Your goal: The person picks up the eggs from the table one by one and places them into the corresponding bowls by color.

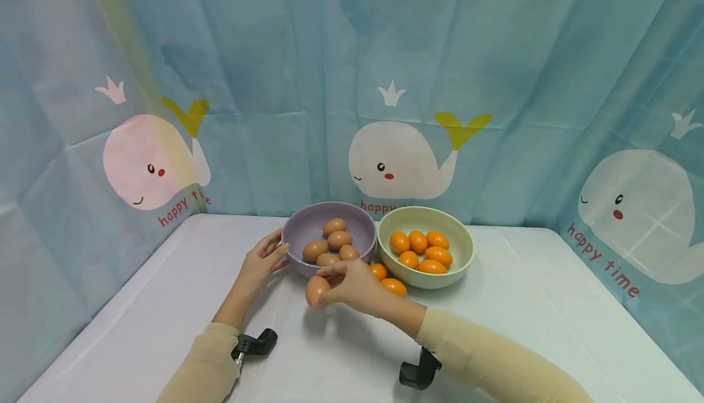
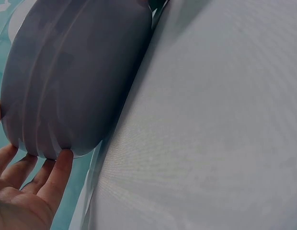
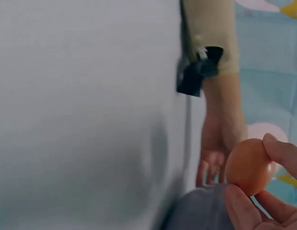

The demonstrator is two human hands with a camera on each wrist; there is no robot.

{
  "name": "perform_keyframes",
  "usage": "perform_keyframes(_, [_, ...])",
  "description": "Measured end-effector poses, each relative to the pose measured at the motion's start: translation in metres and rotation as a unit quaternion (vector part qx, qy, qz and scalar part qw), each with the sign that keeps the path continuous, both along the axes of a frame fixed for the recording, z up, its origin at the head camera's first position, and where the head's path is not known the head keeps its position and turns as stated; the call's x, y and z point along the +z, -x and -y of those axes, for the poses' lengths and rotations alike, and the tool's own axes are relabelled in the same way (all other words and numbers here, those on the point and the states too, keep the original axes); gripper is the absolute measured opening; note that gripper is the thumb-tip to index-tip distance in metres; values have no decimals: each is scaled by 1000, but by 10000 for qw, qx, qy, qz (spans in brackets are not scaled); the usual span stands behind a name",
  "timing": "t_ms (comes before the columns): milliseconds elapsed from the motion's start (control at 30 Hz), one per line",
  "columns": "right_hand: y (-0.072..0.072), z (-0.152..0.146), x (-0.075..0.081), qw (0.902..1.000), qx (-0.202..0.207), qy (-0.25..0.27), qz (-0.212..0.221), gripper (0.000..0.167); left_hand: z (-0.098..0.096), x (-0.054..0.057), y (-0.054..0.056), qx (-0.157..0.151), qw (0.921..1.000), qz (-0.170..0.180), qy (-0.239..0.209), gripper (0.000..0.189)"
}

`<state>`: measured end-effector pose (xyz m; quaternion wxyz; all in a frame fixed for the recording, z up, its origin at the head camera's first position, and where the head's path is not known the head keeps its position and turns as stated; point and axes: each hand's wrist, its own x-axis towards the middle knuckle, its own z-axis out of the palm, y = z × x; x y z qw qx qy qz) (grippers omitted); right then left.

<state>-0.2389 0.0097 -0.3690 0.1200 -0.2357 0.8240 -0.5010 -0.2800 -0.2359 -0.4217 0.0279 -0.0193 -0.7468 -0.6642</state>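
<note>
In the head view, my right hand [image 1: 354, 287] pinches a brown egg [image 1: 317, 292] between thumb and fingers, in front of a purple bowl [image 1: 299, 224]. The right wrist view shows the same egg [image 3: 250, 167] held at its sides by the fingertips. Several more brown eggs [image 1: 339, 240] lie inside the purple bowl. My left hand [image 1: 261, 261] holds that bowl at its left side, thumb by the rim. Seen from the left wrist, its fingertips touch the outer wall of the bowl [image 2: 76, 76].
Against the purple bowl's right side stands a pale green bowl [image 1: 462, 238] with several glossy oval orange fruits [image 1: 438, 256]. More orange fruits [image 1: 394, 287] lie on the white table [image 1: 528, 317], partly behind my right hand. A blue whale-print curtain [image 1: 308, 54] hangs behind.
</note>
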Motion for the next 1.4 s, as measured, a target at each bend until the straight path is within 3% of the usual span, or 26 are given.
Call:
perform_keyframes(267, [14,-7,21,9998,-129,80,88,50,0,0,0,15,10000,-41,0,63])
perform_keyframes(600, [48,-8,35,9985,-517,180,-55,46,1,-1,1,11,10000,-31,-1,63])
perform_keyframes(900, [76,-5,28,9971,-757,-84,6,47,0,-2,0,33,9999,-28,93,64])
perform_keyframes(1400, [100,6,7,9951,-920,-356,-94,46,0,-1,-1,12,10000,-25,9,63])
